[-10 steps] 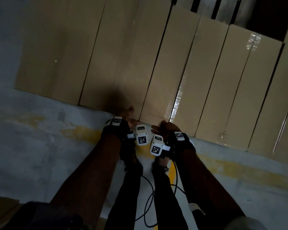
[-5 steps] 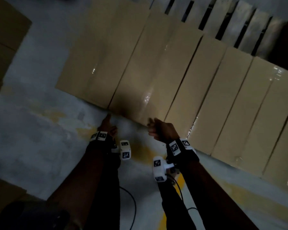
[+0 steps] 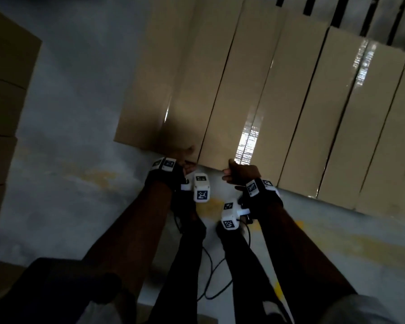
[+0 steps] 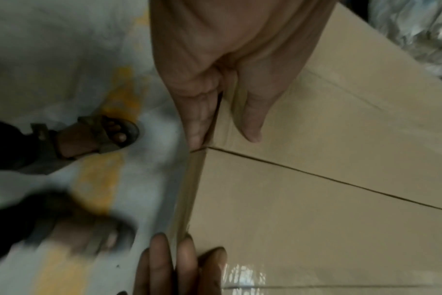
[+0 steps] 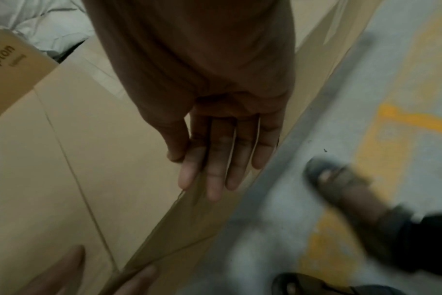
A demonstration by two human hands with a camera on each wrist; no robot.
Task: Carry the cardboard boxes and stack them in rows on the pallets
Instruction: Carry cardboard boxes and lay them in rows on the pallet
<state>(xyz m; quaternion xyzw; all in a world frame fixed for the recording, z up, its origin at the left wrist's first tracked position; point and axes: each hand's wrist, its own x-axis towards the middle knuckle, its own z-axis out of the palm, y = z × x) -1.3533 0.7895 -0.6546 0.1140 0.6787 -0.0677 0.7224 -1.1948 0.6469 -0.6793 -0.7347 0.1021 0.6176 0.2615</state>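
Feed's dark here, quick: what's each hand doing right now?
Left hand: grip on the near edge of the leftmost tan cardboard box.
Right hand: open, straight fingers against the neighbouring tan cardboard box.

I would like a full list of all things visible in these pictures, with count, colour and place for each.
cardboard boxes: a row, count unclear, tan, laid side by side ahead of the person
second box stack: count unclear, brown, at the far left edge
pallet slats: several, pale, behind the row
floor: one, grey with yellow patches
cable: one, black, on the floor between the legs
sandals: two, dark, on the feet
left hand: on the near edge of the end box
right hand: on the near edge of the second box, fingers straight
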